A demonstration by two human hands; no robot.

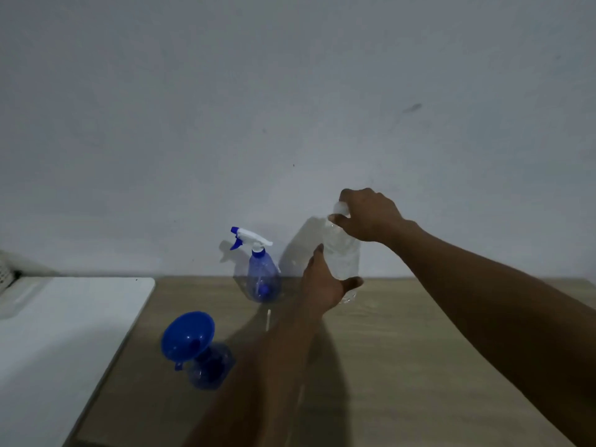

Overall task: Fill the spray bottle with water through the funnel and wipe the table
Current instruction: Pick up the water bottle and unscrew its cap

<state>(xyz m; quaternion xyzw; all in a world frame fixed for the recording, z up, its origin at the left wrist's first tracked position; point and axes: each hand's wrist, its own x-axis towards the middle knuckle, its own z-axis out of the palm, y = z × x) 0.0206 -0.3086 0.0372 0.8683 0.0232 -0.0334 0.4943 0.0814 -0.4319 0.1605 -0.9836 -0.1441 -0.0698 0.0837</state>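
Observation:
A clear water bottle (343, 256) stands upright at the back of the wooden table (403, 350), near the wall. My left hand (322, 285) wraps around its lower body. My right hand (367, 214) pinches its white cap (340, 208) from above. To the left stands a blue spray bottle (262, 275) with its white and blue trigger head on. Nearer to me, a second blue bottle (211, 366) has no head, and a blue funnel (188, 335) sits tilted in its neck.
A white surface (64, 333) adjoins the table on the left, with a pale perforated object (6, 275) at its far left edge. A plain grey wall (290, 108) rises right behind the table.

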